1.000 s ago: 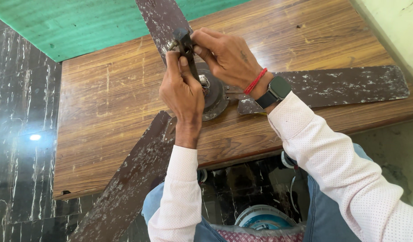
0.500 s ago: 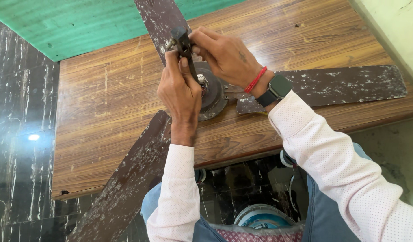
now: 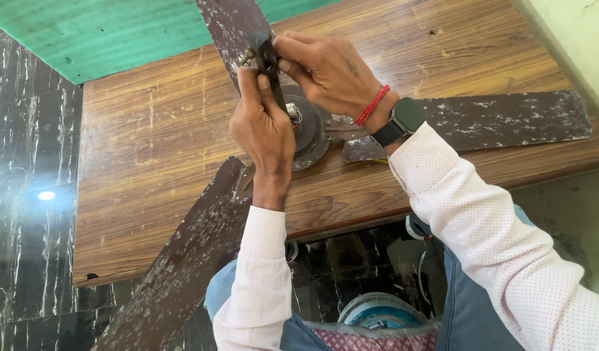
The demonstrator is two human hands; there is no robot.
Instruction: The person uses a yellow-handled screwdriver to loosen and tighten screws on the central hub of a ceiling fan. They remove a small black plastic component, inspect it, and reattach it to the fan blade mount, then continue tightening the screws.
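Now I see left hand (image 3: 263,130) and right hand (image 3: 325,75) pinching dark bracket (image 3: 268,58), probably with bolt, above ceiling fan hub (image 3: 310,130); next needs steady twist.

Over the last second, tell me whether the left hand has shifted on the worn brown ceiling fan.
No. The left hand stays pinched on the small dark metal part at the top blade's root, just left of the round fan hub, as before.

Dull, flaking painted metal fan blades (image 3: 182,273) lie on a scratched, semi-glossy wood-grain table (image 3: 150,149) beside glossy black marble floor (image 3: 26,195).
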